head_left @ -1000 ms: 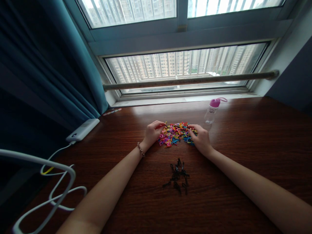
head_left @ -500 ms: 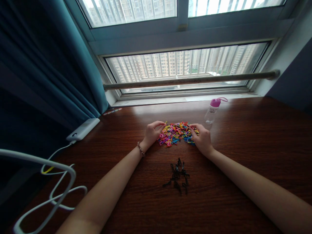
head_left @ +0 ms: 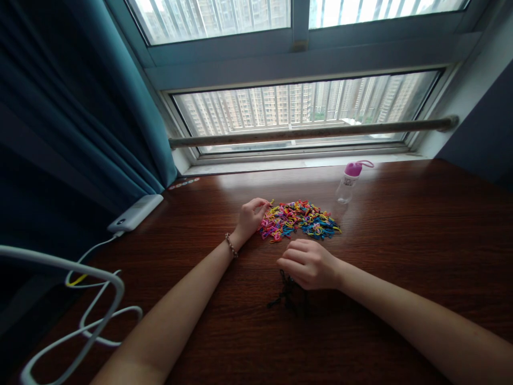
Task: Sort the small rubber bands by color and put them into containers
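A loose pile of small, brightly coloured elastic hair bands (head_left: 296, 214) lies on the brown wooden table. At its left edge is my left hand (head_left: 251, 218), thumb and fingertips drawn together against the bands. A yellow band (head_left: 272, 202) shows right at those fingertips; whether it is pinched between them is unclear. Nearer to me, my right hand (head_left: 310, 264) is closed, palm down, over a smaller heap of black hair bands (head_left: 286, 294). It covers the upper right of that heap, and its fingertips are hidden, so anything in them cannot be seen.
A clear bottle with a pink lid (head_left: 348, 182) stands behind the pile to the right. At the left are a white power bank (head_left: 135, 213) and looped white cables (head_left: 110, 299). A window with a horizontal rail (head_left: 304, 132) rises behind the table (head_left: 401, 240).
My right hand has left the right side of the coloured pile and come toward me, over the black hair bands. My left hand has stayed almost still.
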Demonstrator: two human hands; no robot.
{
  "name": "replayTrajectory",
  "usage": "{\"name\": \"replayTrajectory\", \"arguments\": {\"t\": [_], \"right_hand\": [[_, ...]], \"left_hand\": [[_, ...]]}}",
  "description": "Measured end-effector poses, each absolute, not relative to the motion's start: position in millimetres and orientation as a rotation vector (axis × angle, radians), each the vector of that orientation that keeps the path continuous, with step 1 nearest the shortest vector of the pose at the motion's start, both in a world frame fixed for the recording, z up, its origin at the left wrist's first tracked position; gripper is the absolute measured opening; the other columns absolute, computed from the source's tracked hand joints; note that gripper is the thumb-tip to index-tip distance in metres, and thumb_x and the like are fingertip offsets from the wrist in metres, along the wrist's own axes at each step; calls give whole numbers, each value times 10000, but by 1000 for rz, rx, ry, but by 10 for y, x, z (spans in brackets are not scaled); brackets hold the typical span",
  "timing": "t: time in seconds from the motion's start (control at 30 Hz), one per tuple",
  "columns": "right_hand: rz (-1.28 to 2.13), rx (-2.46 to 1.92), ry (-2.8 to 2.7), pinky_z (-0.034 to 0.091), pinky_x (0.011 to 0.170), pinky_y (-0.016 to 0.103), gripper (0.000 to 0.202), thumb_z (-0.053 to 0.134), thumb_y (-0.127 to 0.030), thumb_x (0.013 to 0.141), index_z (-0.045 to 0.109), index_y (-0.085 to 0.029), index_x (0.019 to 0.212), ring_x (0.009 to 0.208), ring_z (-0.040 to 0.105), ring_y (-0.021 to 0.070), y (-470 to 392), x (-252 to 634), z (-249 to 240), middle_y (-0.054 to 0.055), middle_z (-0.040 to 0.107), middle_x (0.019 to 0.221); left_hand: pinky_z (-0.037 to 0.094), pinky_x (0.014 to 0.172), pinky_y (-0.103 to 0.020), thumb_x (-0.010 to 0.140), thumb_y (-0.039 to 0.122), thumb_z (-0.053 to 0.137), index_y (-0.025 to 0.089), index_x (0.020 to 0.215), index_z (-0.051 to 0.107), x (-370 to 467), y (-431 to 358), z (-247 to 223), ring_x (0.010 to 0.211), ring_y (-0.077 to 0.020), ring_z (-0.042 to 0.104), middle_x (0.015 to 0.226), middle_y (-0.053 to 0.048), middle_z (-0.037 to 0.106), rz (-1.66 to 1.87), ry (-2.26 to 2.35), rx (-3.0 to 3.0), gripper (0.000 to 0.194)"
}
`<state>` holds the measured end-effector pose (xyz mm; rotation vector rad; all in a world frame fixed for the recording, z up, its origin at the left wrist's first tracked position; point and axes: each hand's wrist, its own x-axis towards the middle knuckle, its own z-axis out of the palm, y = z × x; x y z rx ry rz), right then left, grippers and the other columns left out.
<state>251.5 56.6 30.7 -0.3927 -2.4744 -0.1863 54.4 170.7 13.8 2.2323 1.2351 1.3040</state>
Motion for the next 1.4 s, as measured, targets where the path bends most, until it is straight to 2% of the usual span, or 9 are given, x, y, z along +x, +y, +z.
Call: {"name": "replayTrajectory", "arguments": {"t": [0.17,0.27,0.4,0.6,0.73,0.87,1.13,1.27,1.4], "right_hand": [[-88,-503,-2439,402,561,262,171,430,-243,853,574,-178,918,616,531,140,575,2560,275,30,590,670],[22,-755,-2223,437,636,263,202,408,-206,859,578,-199,967,698,568,145,705,2630,241,47,633,786],[-25,-1116,-1903,430,786,341,190,443,-215,842,616,-208,922,853,556,203,975,2802,224,68,646,878],[-17,-1343,-1900,416,783,384,174,496,-203,800,660,-206,858,859,530,236,1271,3060,92,60,666,803],[46,-1355,-1919,415,789,395,200,492,-177,789,657,-207,898,888,531,236,1312,3072,0,62,671,849],[103,-1325,-1915,421,795,387,211,509,-171,770,637,-199,935,880,536,229,1316,3062,6,56,671,876],[114,-1289,-1845,433,758,354,221,516,-154,739,609,-179,938,794,546,212,1297,3052,71,47,629,789],[84,-1302,-1783,431,784,362,250,460,-103,740,623,-178,914,853,545,219,1281,3052,85,68,622,862],[110,-1270,-1894,425,815,378,274,461,-83,723,665,-216,849,882,543,216,1287,3050,60,38,658,850]], "left_hand": [[463,702,-270,842,341,462,161,781,621,550,1705,141,741,-157,585,784,-51,640,1279,1215,2251,247],[466,712,-283,848,336,452,161,771,616,540,1715,144,751,-162,581,784,-57,634,1269,1209,2278,253],[463,760,-309,858,315,435,165,762,608,589,1633,210,806,-175,576,808,-73,631,1249,1139,2384,248],[416,883,-349,870,250,403,190,811,586,900,1174,389,952,-179,553,894,-71,640,900,599,2807,202],[417,876,-326,865,257,414,198,776,574,1022,1008,426,961,-171,563,872,-64,646,662,242,2986,193],[401,898,-347,865,261,407,198,806,581,936,1131,388,996,-180,548,910,-62,648,754,449,2978,194],[356,959,-402,872,229,385,187,949,595,735,1489,199,1084,-202,493,1017,-70,633,949,1082,2844,227],[333,979,-419,877,244,386,192,1038,576,754,1506,167,1164,-214,443,1101,-66,610,895,1123,2811,255],[255,1030,-443,881,263,389,219,1134,533,778,1471,197,1230,-211,381,1202,-49,561,784,1078,2823,295]]}}
